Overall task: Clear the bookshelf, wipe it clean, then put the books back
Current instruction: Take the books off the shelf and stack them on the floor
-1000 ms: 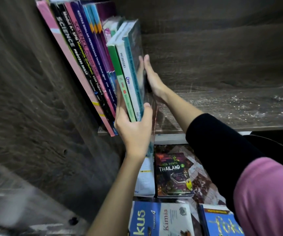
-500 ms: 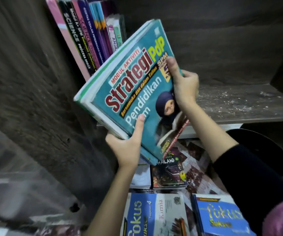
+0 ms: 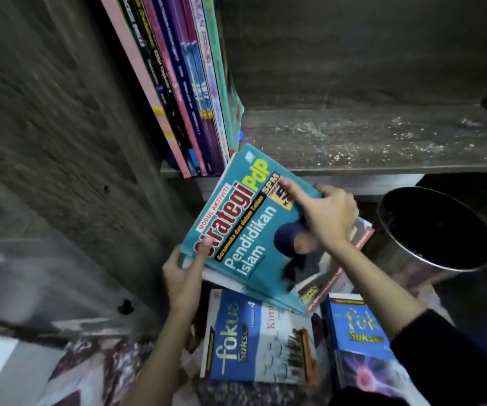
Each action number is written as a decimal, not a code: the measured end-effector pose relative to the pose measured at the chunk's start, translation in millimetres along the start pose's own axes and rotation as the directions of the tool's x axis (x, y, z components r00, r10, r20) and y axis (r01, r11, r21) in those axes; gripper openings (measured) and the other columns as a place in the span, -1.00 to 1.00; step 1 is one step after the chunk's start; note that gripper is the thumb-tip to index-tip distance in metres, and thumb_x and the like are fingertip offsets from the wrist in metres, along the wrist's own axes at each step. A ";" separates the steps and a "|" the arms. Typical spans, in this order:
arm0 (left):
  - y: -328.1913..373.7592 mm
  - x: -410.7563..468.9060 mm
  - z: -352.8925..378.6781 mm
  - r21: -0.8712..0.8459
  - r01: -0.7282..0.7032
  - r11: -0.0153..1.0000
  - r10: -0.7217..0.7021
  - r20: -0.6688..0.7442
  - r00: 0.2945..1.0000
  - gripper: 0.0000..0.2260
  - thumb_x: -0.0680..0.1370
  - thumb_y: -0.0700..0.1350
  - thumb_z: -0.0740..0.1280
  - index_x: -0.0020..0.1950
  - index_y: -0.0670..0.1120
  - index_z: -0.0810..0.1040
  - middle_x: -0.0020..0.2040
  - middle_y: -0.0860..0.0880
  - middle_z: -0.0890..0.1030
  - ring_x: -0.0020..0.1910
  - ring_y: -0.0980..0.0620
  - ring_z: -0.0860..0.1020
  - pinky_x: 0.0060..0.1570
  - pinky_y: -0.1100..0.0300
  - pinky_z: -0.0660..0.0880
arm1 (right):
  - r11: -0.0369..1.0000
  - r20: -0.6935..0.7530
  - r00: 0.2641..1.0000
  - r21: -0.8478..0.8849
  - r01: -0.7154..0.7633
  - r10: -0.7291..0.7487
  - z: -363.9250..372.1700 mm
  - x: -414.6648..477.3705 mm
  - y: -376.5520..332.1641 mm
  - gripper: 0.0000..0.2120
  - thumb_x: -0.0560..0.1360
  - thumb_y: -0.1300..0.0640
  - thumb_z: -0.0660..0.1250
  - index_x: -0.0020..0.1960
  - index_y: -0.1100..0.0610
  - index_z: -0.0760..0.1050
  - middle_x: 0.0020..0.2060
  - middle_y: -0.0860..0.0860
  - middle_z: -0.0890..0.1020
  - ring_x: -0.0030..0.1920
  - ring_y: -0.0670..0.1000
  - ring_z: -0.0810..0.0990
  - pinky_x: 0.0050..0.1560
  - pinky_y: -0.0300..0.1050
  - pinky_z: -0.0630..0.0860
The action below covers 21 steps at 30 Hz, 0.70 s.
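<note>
- the teal book (image 3: 245, 230) (a thin one or two seem to ride under it) is in the air just below the front edge of the shelf (image 3: 383, 139), tilted, cover facing up, above the books that lie on the floor.
- the left grip (image 3: 182, 276) pinches its lower left corner, thumb on the cover and fingers curled underneath.
- the right grip (image 3: 324, 215) clamps the upper right edge, fingers curled over the edge and thumb pressed on the cover.
- done so far, as it looks: the right part of the shelf is bare, showing pale dust and crumbs, and at least two blue books (image 3: 254, 335) lie flat on the patterned floor mat (image 3: 90, 376) below.
- left to do: a row of books (image 3: 183, 98) leans against the left wall of the shelf, so the clearing is only partly through.
- the wipe does not look begun, given the dust on the board, and no cloth is in view.
- putting the books back comes after all that, so the task is likely in its first third.
- a round dark bin (image 3: 435, 230) stands near the right side, below the shelf, apart from the held book.
</note>
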<state>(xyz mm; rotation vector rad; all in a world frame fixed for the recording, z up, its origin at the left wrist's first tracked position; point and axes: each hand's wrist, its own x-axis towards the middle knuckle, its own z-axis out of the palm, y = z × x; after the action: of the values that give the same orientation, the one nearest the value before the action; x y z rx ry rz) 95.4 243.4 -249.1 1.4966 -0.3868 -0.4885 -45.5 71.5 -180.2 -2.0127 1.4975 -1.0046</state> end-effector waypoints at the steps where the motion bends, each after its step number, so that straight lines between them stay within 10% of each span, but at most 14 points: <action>1: -11.2 0.8 -8.0 0.065 0.026 0.998 -0.029 0.058 0.998 -0.67 0.37 0.19 0.46 -0.05 -0.03 0.62 -0.14 0.01 0.69 -0.13 0.14 0.65 -0.19 0.29 0.55 | 0.999 0.023 1.000 -0.038 -0.007 0.008 8.3 -4.8 8.4 -0.18 0.09 -0.61 0.15 -0.40 0.20 0.47 -0.46 0.15 0.53 -0.22 0.21 0.56 -0.27 -0.06 0.30; 7: -49.3 21.4 -4.8 0.312 0.243 0.918 -0.327 0.250 0.911 -0.56 0.32 0.28 0.29 -0.01 -0.02 0.59 -0.13 -0.02 0.69 -0.19 0.07 0.65 -0.19 0.22 0.55 | 0.960 0.274 0.960 -0.249 0.130 -0.059 58.8 -41.0 52.6 -0.12 0.06 -0.68 0.03 -0.44 0.16 0.51 -0.54 0.06 0.52 -0.36 0.07 0.57 -0.39 -0.13 0.26; 16: -141.3 16.1 -9.5 0.507 0.388 0.770 -0.510 0.123 0.851 -0.27 0.39 0.42 0.19 0.30 -0.13 0.43 0.06 -0.07 0.62 -0.02 -0.04 0.60 0.01 0.11 0.49 | 0.897 0.691 0.722 -0.343 0.278 0.040 129.1 -82.4 106.7 -0.32 0.20 -0.59 0.04 -0.51 0.05 0.16 -0.59 -0.08 0.28 -0.56 -0.10 0.28 -0.52 -0.21 0.17; 21: -167.7 20.6 -8.5 0.564 0.428 0.706 -0.541 0.040 0.840 -0.57 0.60 0.11 0.20 0.27 -0.21 0.42 -0.11 -0.01 0.59 -0.24 0.09 0.54 -0.24 0.20 0.45 | 0.858 0.796 0.596 -0.375 0.350 0.105 155.2 -75.4 122.8 0.02 0.12 -0.64 -0.12 -0.05 0.16 0.63 -0.52 -0.02 0.41 -0.45 -0.02 0.48 -0.44 -0.20 0.37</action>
<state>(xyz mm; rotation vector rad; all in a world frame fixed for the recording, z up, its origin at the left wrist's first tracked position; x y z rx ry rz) 105.7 238.0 -417.8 2.1261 -0.2892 -1.0316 -15.6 91.7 -388.9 -2.4345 1.1290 0.3750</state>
